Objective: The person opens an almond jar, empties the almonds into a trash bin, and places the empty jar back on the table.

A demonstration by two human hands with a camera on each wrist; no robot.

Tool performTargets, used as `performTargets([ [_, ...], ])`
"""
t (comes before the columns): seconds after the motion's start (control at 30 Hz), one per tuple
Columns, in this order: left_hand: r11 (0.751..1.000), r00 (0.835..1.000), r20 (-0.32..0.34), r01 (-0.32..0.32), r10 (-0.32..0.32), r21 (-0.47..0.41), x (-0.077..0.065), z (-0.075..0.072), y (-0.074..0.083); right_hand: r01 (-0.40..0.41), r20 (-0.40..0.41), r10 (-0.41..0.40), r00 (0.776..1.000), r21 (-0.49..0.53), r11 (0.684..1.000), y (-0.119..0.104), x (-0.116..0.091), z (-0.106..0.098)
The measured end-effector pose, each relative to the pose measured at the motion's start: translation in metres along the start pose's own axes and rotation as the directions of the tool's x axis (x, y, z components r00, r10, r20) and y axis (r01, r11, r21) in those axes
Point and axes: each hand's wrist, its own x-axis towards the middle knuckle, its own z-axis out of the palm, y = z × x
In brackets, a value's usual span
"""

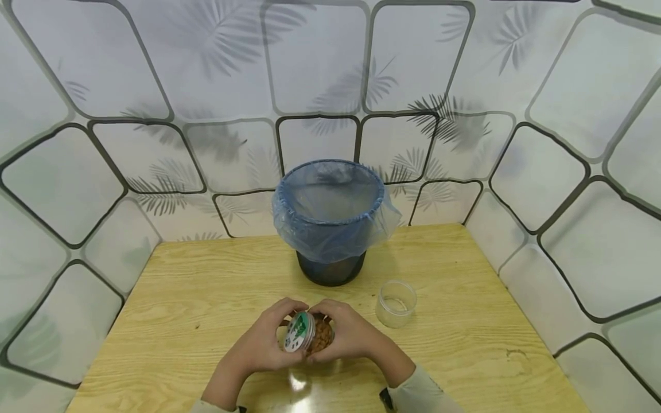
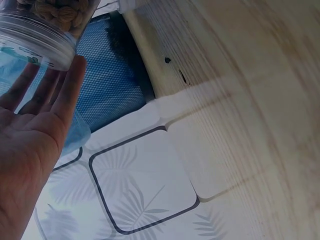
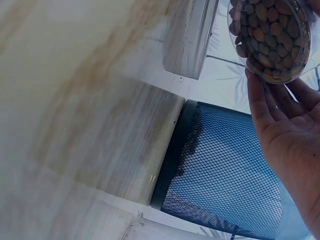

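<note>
Backdrop (image 1: pixel 320 57): pale, printed with dark rounded outlines and grey fronds; rises behind and at both sides.

Surface (image 1: pixel 206 275): yellowish, wood-grained; carries the bin and the spare container.

Bin (image 1: pixel 330 272): dark, mesh-sided, upright near the backdrop.

Liner (image 1: pixel 330 244): thin blue plastic, turned over the bin's rim and hanging loose outside.

Left hand (image 1: pixel 269 338): grip curled about the lid end of the jar, thumb on the near side.

Right hand (image 1: pixel 351 332): grip curled about the jar's clear body, opposite the left.

Jar (image 1: pixel 322 336): clear, tipped sideways between both hands, in front of the bin (contact with the surface impossible to tell).

Spare container (image 1: pixel 396 317): clear, lidless, upright at right, near the bin; nothing discernible inside.

Lid (image 1: pixel 296 332): white and green, apparently seated on the jar, facing left.

Nuts (image 3: pixel 272 37): brown, almond-like, many, behind the jar's clear wall.

Step in hand, by judgement: two-handed work at the lid. Next move, likewise by judgement: calls for firm bracing at the body, even pressure round the lid's rim, and a check on the tilt, for fear of spilling loose contents.
</note>
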Motion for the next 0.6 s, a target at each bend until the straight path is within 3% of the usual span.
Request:
performTargets([
  [0.6,0.998,0.998,-0.017,0.064,-0.065,-0.011,-0.0006,-0.0014,-0.0003,0.008,-0.006,-0.008,1.000,0.016,1.000,0.0041,0.0011,0.0023],
])
